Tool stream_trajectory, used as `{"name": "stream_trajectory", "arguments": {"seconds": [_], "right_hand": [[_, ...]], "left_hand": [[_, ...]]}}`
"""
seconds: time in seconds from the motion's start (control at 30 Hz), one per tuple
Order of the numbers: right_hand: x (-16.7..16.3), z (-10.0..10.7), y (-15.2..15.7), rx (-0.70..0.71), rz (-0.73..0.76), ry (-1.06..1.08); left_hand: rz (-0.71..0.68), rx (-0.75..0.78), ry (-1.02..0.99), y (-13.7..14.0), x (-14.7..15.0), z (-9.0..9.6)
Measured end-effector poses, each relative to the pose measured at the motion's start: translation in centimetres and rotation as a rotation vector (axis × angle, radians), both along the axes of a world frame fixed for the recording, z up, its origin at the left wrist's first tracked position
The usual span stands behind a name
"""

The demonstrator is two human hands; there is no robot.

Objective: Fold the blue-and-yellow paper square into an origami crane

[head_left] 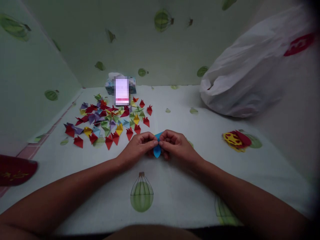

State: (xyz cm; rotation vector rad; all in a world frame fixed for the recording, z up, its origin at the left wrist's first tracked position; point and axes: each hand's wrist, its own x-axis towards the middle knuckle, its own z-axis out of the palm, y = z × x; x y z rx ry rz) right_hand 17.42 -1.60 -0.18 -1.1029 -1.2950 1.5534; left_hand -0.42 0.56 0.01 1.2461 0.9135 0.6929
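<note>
Between my two hands is a small piece of blue folded paper (pixel 157 152), held just above the white cloth near the middle of the view. My left hand (pixel 142 144) pinches its left side with thumb and fingertips. From the right, my right hand (pixel 175 144) grips it the same way, the two thumbs almost touching. The fingers cover much of the paper, so its full shape is hidden. Left of my hands lies a spread of many-coloured folded paper pieces (pixel 115 138), in red, yellow, green, purple and light blue, with pointed tips.
A lit phone (pixel 122 91) leans against a tissue box (pixel 109 87) behind the paper pieces. At the right sits a large white plastic bag (pixel 237 76). Nearer me are red and yellow cut-out pieces (pixel 235 139). A dark red object (pixel 17 170) stands at the left edge.
</note>
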Motion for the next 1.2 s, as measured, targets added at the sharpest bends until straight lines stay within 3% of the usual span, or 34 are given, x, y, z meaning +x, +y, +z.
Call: {"name": "stream_trajectory", "arguments": {"seconds": [0.47, 0.77, 0.9, 1.03, 1.2], "right_hand": [[0.26, -0.15, 0.11, 0.047, 0.047, -0.088], [0.46, 0.00, 0.03, 0.131, 0.050, -0.188], [0.45, 0.04, -0.02, 0.092, -0.021, -0.103], [0.36, -0.32, -0.01, -0.011, 0.084, -0.019], [0.12, -0.86, -0.06, -0.074, 0.127, 0.045]], "left_hand": [[-0.031, 0.007, 0.113, 0.10, 0.04, 0.31], [-0.147, 0.011, 0.155, 0.24, -0.14, 0.31], [-0.052, 0.041, 0.134, 0.29, -0.06, 0.17], [0.106, 0.134, 0.112, 0.26, 0.05, 0.25], [0.142, 0.170, 0.088, -0.02, 0.16, 0.30]]}}
